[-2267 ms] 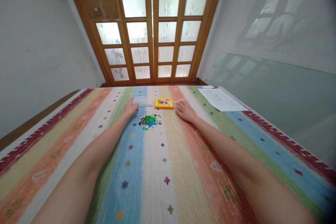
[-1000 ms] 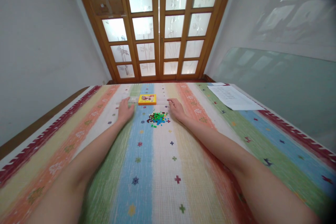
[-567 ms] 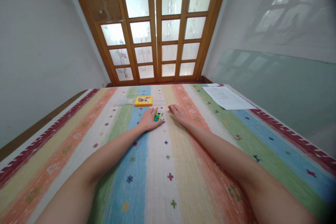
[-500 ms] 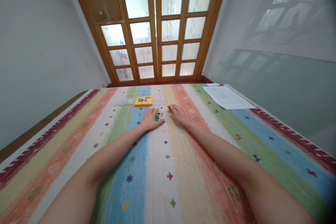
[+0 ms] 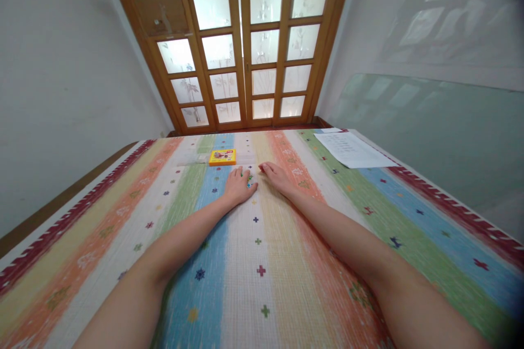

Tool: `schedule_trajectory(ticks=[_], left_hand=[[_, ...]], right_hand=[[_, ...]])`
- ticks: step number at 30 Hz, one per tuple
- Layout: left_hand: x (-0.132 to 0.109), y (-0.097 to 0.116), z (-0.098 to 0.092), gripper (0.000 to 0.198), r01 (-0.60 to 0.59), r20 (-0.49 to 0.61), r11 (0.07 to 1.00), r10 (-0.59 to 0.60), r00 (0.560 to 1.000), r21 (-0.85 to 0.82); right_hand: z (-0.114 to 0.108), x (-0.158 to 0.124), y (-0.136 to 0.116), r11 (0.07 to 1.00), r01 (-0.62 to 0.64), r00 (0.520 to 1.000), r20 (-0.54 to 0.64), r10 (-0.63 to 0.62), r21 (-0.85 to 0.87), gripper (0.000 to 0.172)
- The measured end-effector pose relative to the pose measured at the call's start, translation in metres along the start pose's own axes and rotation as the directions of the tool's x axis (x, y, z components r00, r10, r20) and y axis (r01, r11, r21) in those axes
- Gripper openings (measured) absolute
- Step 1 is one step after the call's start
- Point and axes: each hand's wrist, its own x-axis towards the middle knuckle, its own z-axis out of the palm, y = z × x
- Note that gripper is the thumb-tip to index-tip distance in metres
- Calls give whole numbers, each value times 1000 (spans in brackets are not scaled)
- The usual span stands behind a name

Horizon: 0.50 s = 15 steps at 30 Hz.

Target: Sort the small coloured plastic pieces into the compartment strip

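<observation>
My left hand [image 5: 239, 186] lies on the striped tablecloth [image 5: 241, 262], its thumb apart from the other fingers. Tucked in the gap between thumb and fingers are small green and blue pieces [image 5: 249, 185], mostly covered by the hand; they look like tiny toy bricks. Just to the right, my right hand [image 5: 275, 176] rests with its fingers bent together and the tips toward the left hand. Whatever may be in those fingertips is too small to name.
Beyond my left hand lies a yellow-orange box [image 5: 222, 157] with a picture on it, beside clear plastic packaging [image 5: 189, 157]. White printed paper [image 5: 352, 150] sits toward the far right edge. Wooden glass-paned doors [image 5: 245, 43] stand behind the table.
My left hand has shifted slightly right over the small colourful pieces, so fewer of them show. My right hand stays nearly in place, fingers still bent together. The view has shifted a little.
</observation>
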Motion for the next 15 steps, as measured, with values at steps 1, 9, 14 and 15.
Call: schedule_trajectory(ticks=[1,9,14,15], left_hand=[[2,0,0,50,8,4,1000,-8,1000,-1],[13,-4,-12,28,-50,22,999,51,998,-21],[12,4,-14,21,-76,26,997,76,997,5],[13,6,-14,20,-64,27,998,64,998,10]], right_hand=[[0,0,1,1000,-1,1000,-1,1,-5,38],[1,0,2,999,37,999,7,-37,-25,42],[2,1,2,999,18,1000,17,-17,-45,41],[2,1,1,999,15,1000,17,-14,-46,40]])
